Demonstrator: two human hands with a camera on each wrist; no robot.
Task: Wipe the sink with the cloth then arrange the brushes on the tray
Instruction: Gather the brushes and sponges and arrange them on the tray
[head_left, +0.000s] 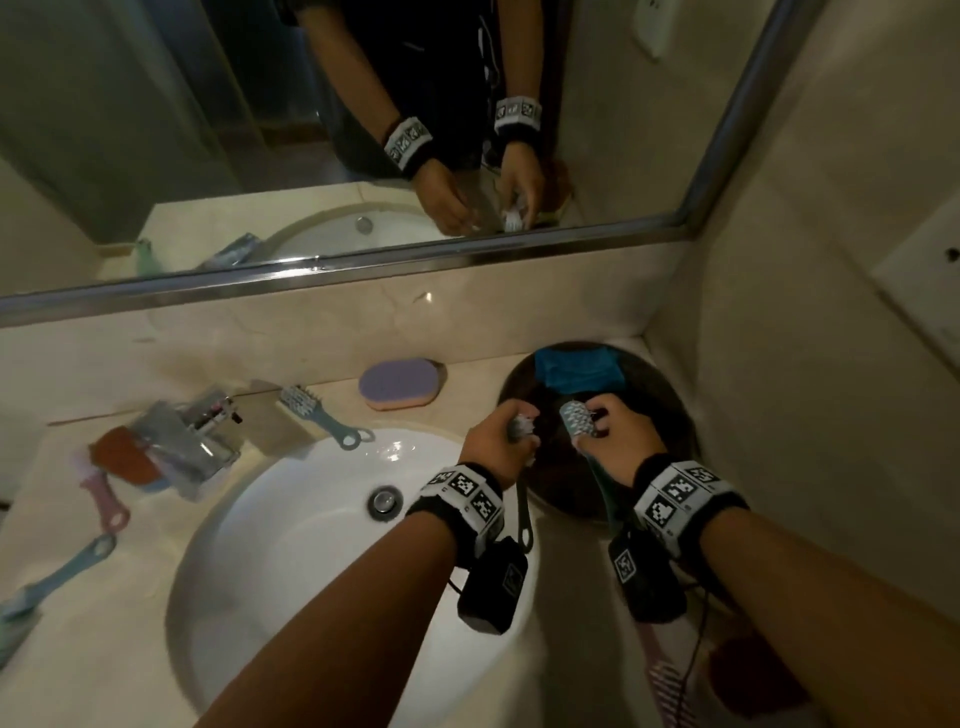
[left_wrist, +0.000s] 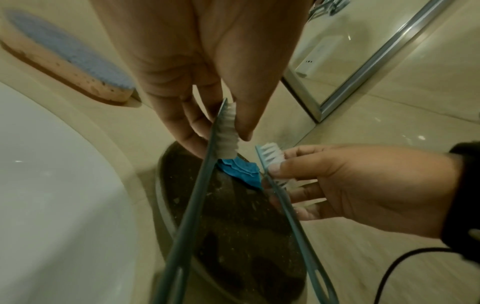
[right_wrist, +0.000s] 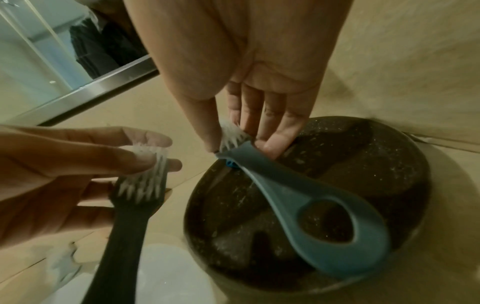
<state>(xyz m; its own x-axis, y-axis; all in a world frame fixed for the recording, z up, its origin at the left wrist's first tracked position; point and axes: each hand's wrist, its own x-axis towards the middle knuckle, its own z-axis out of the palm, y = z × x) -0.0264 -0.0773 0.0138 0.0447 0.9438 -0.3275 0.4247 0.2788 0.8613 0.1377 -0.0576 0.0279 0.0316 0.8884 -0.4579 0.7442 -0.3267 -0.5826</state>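
Note:
A dark round tray sits on the counter right of the white sink, with a folded blue cloth on its far side. My left hand pinches the bristle head of a dark-handled brush over the tray's left edge, its handle pointing back toward me. My right hand holds a teal brush by its bristle head above the tray. In the wrist views the dark brush and the teal brush hang side by side over the tray.
A teal brush lies behind the sink by the faucet. A pink brush and a blue brush lie on the left counter. A purple-topped sponge sits against the back wall. Another pink brush lies under my right forearm.

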